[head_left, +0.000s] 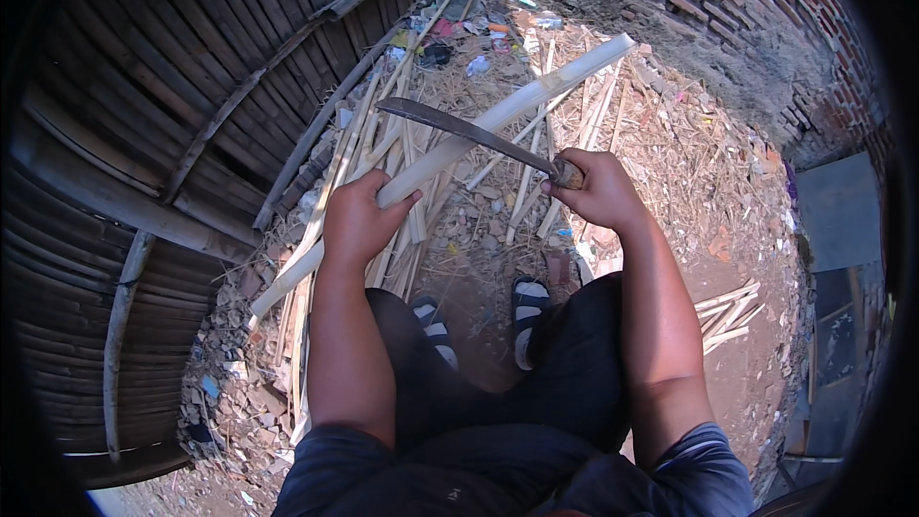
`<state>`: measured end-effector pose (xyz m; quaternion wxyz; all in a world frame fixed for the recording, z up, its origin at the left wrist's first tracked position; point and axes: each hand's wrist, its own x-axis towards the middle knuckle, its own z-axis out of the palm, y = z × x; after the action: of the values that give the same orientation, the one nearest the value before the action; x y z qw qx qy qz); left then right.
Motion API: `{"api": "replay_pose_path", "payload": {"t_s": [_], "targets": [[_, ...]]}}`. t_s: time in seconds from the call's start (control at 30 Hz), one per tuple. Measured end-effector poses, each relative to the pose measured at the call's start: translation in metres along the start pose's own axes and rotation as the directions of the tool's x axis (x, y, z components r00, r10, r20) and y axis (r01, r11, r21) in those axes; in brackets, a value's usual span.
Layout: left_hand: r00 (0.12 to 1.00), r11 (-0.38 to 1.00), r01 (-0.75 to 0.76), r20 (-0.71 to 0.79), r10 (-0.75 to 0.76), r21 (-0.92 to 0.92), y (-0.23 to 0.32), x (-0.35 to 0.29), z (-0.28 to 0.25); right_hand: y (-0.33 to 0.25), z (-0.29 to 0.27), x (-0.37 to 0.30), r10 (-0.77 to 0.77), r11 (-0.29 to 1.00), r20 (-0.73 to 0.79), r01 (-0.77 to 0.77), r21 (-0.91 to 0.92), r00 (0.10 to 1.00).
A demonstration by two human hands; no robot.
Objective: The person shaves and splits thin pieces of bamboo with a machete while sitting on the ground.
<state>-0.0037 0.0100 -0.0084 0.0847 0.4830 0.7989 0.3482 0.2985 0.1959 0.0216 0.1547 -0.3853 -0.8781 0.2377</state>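
Note:
My left hand (359, 215) is closed round a long, pale split bamboo pole (507, 107), which slants from the lower left up to the far right. In my right hand (601, 187) is the wooden handle of a machete (464, 127). Its dark, curved blade points left and crosses over the bamboo between my hands. From this view I cannot tell whether the edge touches the bamboo. My fingers hide part of the handle.
Split bamboo strips (407, 148) lie scattered beyond my feet, with a smaller bundle (729, 316) at the right. A slatted bamboo wall (124, 134) stands at the left, a brick wall (708, 5) at the far right. Rubble, straw and litter cover the ground.

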Motion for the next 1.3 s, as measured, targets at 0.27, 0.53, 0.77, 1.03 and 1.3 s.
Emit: {"api": "replay_pose_path", "payload": {"t_s": [0.27, 0.53, 0.77, 1.03, 1.3], "targets": [[0.999, 0.996, 0.013, -0.03, -0.015, -0.084, 0.002, 0.002, -0.003, 0.03, -0.005, 0.002, 0.168, 0.943, -0.249, -0.083, 0.321, 0.954], [1.0, 0.999, 0.024, 0.008, -0.023, -0.039, 0.004, 0.001, 0.001, 0.006, 0.008, 0.001, 0.025, 0.992, 0.045, -0.031, 0.125, 0.999], [0.998, 0.999, -0.027, -0.052, 0.026, -0.03, 0.003, 0.001, -0.004, 0.028, -0.001, 0.002, 0.231, 0.822, -0.139, -0.117, 0.557, 0.963], [0.996, 1.0, -0.016, -0.083, 0.015, -0.011, 0.013, 0.001, 0.002, 0.021, 0.008, 0.001, 0.015, 0.984, -0.128, 0.008, 0.175, 0.992], [0.989, 0.998, -0.054, -0.139, 0.059, 0.035, 0.004, 0.0, -0.001, -0.005, 0.001, 0.0, -0.042, 0.996, -0.222, 0.022, -0.09, 0.974]]}}
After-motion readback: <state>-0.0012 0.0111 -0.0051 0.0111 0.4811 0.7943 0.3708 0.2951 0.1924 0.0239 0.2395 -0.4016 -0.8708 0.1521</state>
